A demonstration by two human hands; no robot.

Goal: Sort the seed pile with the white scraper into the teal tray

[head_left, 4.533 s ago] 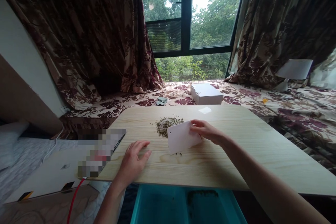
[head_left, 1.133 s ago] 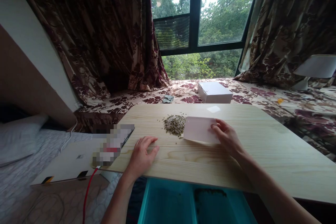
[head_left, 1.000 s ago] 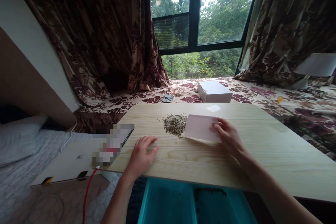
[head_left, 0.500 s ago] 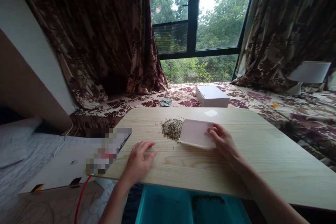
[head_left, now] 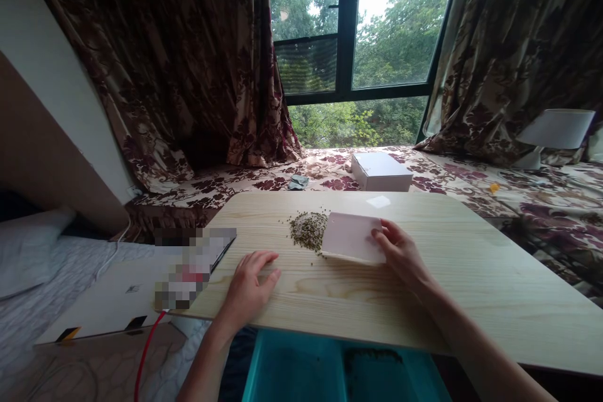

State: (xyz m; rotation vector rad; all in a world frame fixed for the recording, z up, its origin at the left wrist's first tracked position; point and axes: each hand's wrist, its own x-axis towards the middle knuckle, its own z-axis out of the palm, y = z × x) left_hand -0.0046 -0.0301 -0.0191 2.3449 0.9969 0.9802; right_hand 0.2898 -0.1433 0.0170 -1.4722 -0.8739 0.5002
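right hand (head_left: 400,252) pinches white card (head_left: 350,237) beside grains (head_left: 306,230); left hand (head_left: 249,286) rests half-curled, empty.

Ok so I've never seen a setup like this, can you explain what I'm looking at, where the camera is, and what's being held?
There's no machine here, just a person's two bare hands. The camera sits on that person's head, looking forward and down. On the pale wooden table is a pile of small grains. The right hand holds a thin pale card at the pile's right edge. The left hand seems to rest on the table, holding nothing. Below the near edge is a divided teal tray.
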